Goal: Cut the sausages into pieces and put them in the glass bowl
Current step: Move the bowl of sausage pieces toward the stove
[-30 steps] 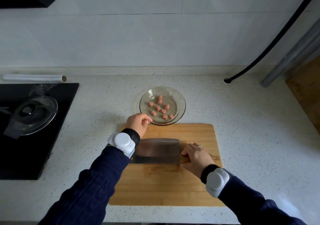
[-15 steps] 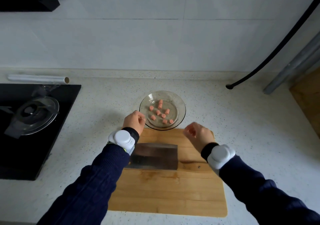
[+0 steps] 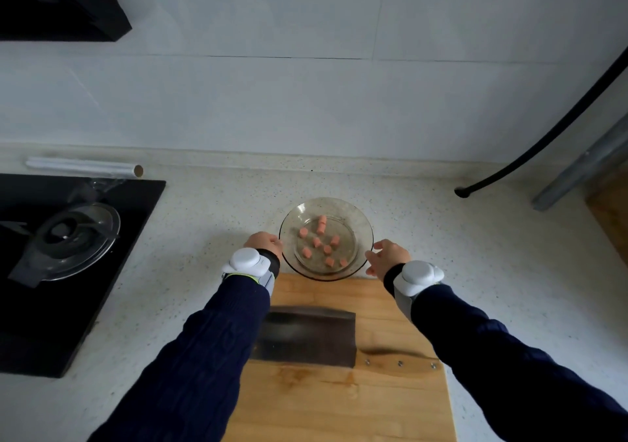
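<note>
wooden cutting board [image 3: 339,404] nearest, cleaver [image 3: 306,338] lying flat on it, glass bowl [image 3: 360,224] just beyond the board's far edge holding the sausage pieces [image 3: 321,241], left hand [image 3: 263,241] with curled fingers at its left rim, right hand [image 3: 387,254] half open at its right rim, grip unclear, stove [image 3: 68,271] far left

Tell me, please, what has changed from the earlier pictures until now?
The right hand let go of the cleaver, which lies flat on the cutting board, and moved forward to the right rim of the glass bowl. The left hand shifted slightly to the bowl's left rim. The sausage pieces remain in the bowl.
</note>
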`<state>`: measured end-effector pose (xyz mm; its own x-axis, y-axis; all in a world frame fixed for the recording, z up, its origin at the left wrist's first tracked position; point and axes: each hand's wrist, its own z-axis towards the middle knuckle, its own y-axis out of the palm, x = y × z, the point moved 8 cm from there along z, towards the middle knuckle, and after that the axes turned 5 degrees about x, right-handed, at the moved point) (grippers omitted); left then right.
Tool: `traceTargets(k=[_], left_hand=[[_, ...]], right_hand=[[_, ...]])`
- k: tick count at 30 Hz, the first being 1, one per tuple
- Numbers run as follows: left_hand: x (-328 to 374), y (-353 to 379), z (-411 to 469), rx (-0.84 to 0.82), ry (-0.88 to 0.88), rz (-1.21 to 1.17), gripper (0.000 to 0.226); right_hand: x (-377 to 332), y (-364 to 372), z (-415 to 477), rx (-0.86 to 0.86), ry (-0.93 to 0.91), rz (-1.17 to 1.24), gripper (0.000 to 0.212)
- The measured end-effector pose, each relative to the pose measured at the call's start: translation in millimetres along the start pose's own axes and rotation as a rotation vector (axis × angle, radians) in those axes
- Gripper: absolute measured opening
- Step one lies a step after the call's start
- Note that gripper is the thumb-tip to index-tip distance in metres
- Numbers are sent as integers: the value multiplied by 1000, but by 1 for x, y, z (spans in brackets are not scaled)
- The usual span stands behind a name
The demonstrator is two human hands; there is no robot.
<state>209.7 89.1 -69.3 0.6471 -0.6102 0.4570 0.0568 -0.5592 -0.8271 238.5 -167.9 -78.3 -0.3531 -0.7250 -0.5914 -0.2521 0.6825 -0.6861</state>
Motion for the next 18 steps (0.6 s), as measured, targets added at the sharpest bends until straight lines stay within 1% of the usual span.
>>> traceTargets(k=[3,8,14,18], left_hand=[[0,5,6,11,21,-56,31],[-4,8,13,62,7,-152,31],[-7,8,20,67,31,-163,29],[-23,-5,31,104,18,-184,28]], right_hand=[[-3,2,4,14,19,-7,36],[-1,10,13,34,49,2,36],[-5,17,16,77,44,-26,30],[-27,27,17,95,13,-19,31]])
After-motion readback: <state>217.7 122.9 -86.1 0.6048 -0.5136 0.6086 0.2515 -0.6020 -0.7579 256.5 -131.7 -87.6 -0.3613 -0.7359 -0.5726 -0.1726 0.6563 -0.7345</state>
